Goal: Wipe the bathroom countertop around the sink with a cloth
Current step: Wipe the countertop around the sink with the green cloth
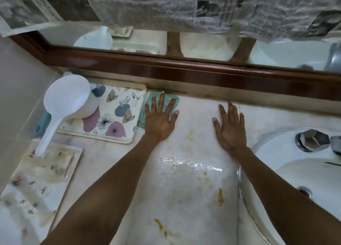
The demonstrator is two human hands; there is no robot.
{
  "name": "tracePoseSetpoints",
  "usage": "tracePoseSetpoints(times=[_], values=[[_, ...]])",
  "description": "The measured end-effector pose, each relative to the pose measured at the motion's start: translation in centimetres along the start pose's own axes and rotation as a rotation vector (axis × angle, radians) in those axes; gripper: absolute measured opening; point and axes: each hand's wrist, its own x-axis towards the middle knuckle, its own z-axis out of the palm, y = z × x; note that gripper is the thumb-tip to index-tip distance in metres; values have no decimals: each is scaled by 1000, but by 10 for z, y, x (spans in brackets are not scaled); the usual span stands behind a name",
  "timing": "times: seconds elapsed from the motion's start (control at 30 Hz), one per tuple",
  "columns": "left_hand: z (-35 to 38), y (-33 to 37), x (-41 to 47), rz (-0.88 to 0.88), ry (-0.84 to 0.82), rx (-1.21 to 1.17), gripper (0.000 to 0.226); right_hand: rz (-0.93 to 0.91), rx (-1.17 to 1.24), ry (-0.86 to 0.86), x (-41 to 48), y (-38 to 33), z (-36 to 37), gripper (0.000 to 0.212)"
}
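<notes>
My left hand [160, 118] lies flat with its fingers spread on a teal cloth [176, 100], pressing it against the white countertop [184, 198] near the back wall. Most of the cloth is hidden under the hand. My right hand [229, 128] rests flat and bare on the countertop, fingers apart, just left of the white sink [287, 163]. Yellow-brown stains and a wet shiny patch mark the countertop between my forearms.
A floral tray [118, 113] with a white plastic dipper [66, 100] sits left of the cloth. Another tray with small items [36, 180] lies at the front left. A chrome tap knob [312, 139] stands on the sink rim. A brown mirror frame [203, 73] runs along the back.
</notes>
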Motion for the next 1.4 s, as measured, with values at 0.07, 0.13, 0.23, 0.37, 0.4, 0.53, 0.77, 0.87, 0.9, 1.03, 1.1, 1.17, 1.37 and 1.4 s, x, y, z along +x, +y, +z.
tracePoseSetpoints(times=[0.07,0.13,0.23,0.37,0.4,0.53,0.77,0.87,0.9,1.03,1.1,1.17,1.37,1.4], values=[[2,12,-8,-49,-14,-20,60,-1,-15,27,-1,0,1,61],[5,31,-30,-33,-16,-17,61,3,-15,32,0,1,1,60],[4,29,-44,59,-39,-4,58,4,-22,29,0,0,1,59],[-8,3,6,-53,-45,-4,56,0,-31,32,0,2,1,59],[-4,10,15,-121,-45,-20,57,2,-32,33,0,2,2,59],[13,81,-11,-2,-25,2,59,1,-22,11,0,3,1,59],[-9,18,-38,310,-95,101,55,-62,70,-33,0,14,-6,61],[-10,37,0,33,-52,23,57,-134,44,-94,0,28,-16,59],[-6,56,7,-53,-50,-19,56,-140,7,-120,-1,35,-21,57],[12,123,-25,93,-80,-34,56,47,-71,-120,-12,70,-38,56],[17,121,-65,371,-109,22,55,91,-57,-123,-19,83,-44,56],[12,93,-82,568,-116,67,52,86,-33,-133,-23,86,-46,56],[6,89,-20,164,-32,35,53,167,66,98,-49,86,-42,55],[10,108,-15,71,-23,-3,54,200,82,125,-52,85,-41,56]])
